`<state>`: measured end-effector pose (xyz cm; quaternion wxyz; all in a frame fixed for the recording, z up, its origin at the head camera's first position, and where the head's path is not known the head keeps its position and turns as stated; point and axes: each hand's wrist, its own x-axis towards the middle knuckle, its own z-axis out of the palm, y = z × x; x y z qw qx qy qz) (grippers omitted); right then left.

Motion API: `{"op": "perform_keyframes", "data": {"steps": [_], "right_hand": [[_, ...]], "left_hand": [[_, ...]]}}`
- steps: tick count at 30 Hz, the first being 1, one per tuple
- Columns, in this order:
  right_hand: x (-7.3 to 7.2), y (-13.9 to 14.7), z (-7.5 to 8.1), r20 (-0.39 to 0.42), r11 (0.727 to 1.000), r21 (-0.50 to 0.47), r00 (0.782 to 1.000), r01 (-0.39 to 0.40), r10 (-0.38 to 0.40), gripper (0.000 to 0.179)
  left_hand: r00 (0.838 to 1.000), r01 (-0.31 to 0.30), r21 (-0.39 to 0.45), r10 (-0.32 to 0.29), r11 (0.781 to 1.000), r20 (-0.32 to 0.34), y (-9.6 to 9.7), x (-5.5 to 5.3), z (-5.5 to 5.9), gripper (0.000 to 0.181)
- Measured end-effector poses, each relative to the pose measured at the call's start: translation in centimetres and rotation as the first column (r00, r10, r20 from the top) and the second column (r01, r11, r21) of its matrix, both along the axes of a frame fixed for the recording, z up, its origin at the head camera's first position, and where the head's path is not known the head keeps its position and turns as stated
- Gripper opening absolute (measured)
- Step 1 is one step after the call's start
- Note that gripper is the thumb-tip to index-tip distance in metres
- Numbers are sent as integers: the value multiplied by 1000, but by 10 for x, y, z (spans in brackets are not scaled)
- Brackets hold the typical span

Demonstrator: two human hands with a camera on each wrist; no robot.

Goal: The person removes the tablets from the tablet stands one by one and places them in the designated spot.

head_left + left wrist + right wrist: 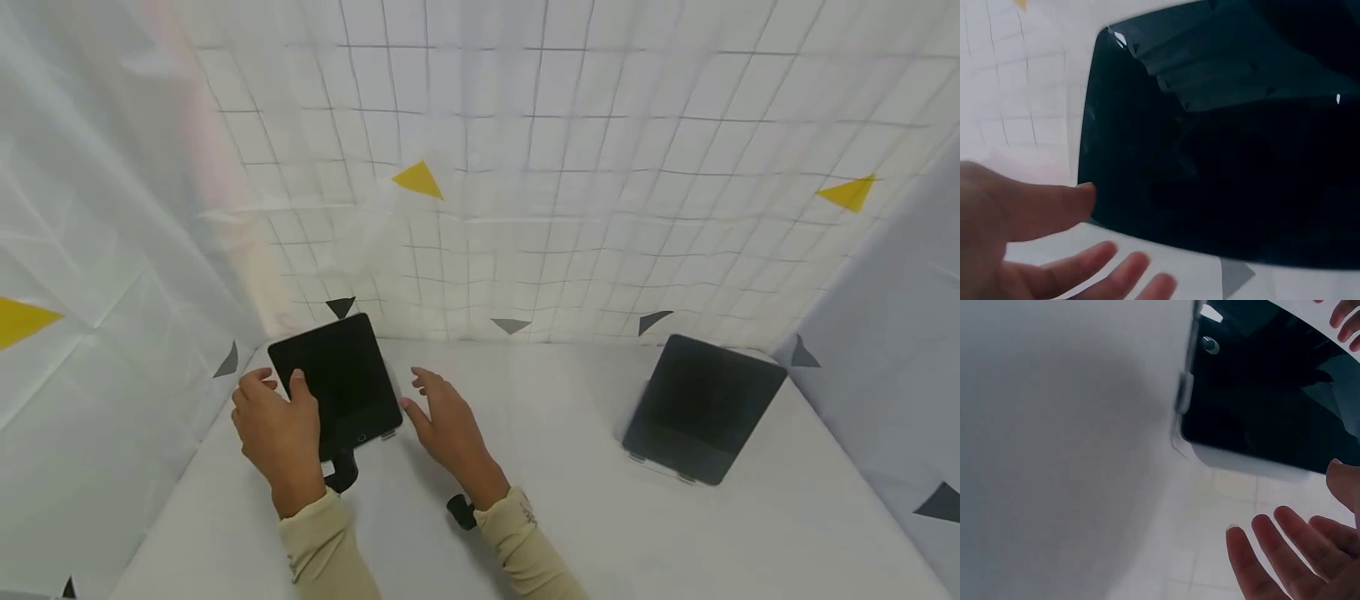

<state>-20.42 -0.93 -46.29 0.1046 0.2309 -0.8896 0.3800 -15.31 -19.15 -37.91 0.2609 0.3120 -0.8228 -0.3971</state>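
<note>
A black tablet [347,375] leans tilted on a stand at the left of the white table, its dark screen reflecting in both wrist views. My left hand [281,429] is at its left side, thumb over the edge of the screen and the other fingers spread loosely outside it. In the left wrist view the thumb [1054,209] meets the tablet's border; whether it presses cannot be told. By the opposite edge is my right hand [453,433], fingers loosely extended. Its thumb [1342,484] lies close to the tablet's edge, contact unclear.
A second black tablet [701,408] leans on a stand at the table's right. White sheeting with a grid pattern [555,183] hangs behind, bearing yellow and dark triangles. Black wrist mounts [461,511] sit at both wrists. The white table [555,483] extends between the tablets.
</note>
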Motion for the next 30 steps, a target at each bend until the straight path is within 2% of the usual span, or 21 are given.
{"op": "perform_keyframes", "data": {"steps": [3, 8, 15, 19, 26, 30], "right_hand": [[1, -8, -6, 54, 1000, 16, 998, -17, 16, 48], [-1, -14, -12, 104, 998, 34, 994, -49, 45, 43], [0, -17, -20, 46, 990, 101, 994, -100, 96, 42], [0, -17, -19, 4, 990, 93, 994, -108, 108, 39], [-4, -23, -23, -3, 998, 29, 998, -61, 61, 29], [-5, -25, -23, 17, 1000, 11, 1000, -22, 22, 27]], "left_hand": [[1000, 9, 16, -9, 1000, 23, -7, 2, -4, 43], [1000, 22, -4, -22, 1000, 13, -13, -2, -10, 33], [1000, 17, 15, -16, 1000, -9, -17, -4, -17, 29], [999, 8, -5, -9, 1000, -45, -18, -5, -20, 26], [996, 6, -148, -18, 989, -83, -23, -3, -24, 20], [995, 41, -145, -54, 989, -85, -25, -1, -25, 19]]}}
